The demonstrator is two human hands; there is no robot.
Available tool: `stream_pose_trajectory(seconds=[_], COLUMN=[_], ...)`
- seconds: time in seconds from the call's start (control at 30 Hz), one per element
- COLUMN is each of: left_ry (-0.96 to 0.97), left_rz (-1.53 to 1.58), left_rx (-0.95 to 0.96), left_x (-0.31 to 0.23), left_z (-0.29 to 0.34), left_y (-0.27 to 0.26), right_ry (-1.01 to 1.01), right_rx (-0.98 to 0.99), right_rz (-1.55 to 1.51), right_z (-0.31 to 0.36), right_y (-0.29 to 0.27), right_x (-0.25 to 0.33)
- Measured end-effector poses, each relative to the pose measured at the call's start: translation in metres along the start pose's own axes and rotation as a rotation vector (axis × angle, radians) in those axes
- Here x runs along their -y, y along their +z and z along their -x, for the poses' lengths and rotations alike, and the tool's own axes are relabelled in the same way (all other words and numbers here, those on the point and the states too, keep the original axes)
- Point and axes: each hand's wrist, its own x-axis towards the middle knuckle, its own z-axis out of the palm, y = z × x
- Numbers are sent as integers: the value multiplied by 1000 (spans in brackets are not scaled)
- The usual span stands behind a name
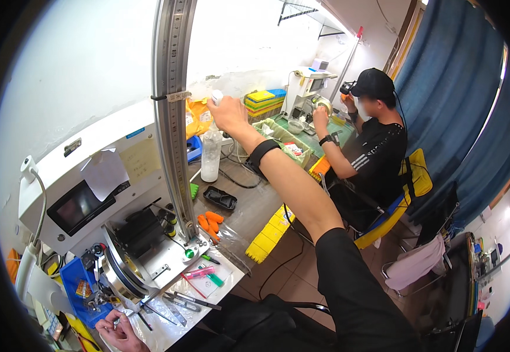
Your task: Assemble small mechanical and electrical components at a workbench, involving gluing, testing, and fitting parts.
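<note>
My right hand [229, 115] is stretched far forward, its fingers closed round the top of a tall, cloudy white plastic bottle [211, 157]. A white cap or nozzle [217, 95] pokes out above the fingers. The bottle looks upright on the bench, beside the metal column. At the lower left, my left hand [119, 333] has its fingers curled together by the bench edge; whatever lies inside them is hidden. Close to it are a blue tray of small parts [74, 288], a round metal wheel [120, 271] on a machine, and tweezers-like tools [180, 301].
A ruled metal column [174, 117] rises before the white machine [91, 170]. Orange plugs [209, 223], a black tray [220, 198] and a yellow ridged tray [269, 234] lie around the bench. To the right a co-worker [378, 129] sits handling a round part. A cable [284, 267] hangs down.
</note>
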Motion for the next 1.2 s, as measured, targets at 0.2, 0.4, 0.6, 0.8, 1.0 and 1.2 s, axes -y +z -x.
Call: stream_pose_trajectory(seconds=[0.2, 0.4, 0.6, 0.8, 1.0, 1.2], left_ry=[-61, -24, -70, -86, -36, -22], left_rz=[-14, 30, -1, -58, 71, 82], left_rx=[-58, -32, -30, -10, -17, 39], left_x=[-32, -34, -37, -38, -32, -37], left_z=[5, 8, 12, 5, 2, 4], left_y=[15, 16, 8, 11, 11, 14], right_ry=[-84, -31, -42, 178, -135, -602], right_rx=[72, -35, 3, 594, 446, 849], right_rz=[14, -29, 20, 84, -283, -279], right_z=[-11, -6, 2, -8, 127, 368], right_y=[8, 2, 16, 21, -29, -40], right_x=[-7, -6, -5, -18, 7, 25])
